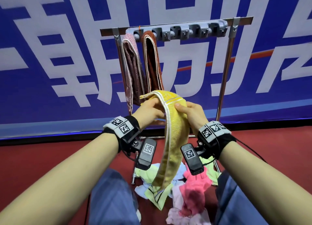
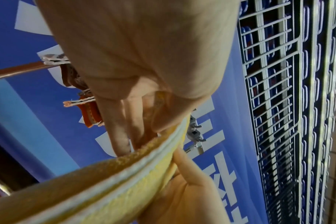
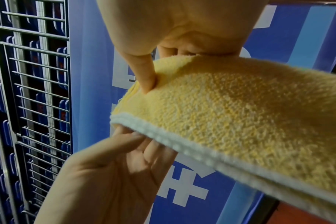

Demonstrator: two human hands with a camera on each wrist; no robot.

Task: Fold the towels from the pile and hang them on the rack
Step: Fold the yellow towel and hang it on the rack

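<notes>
Head view: rack (image 1: 225, 67) behind yellow towel (image 1: 170, 140).

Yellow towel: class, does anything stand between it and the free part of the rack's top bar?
Nothing visible does. The yellow towel, held by both hands, is below the rack; the two hung towels occupy only its left end.

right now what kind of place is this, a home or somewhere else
Probably not a home: more likely a staged recording area in a hall. A big printed blue banner forms the backdrop, the floor is red, and stacked wire racks stand nearby.
</notes>
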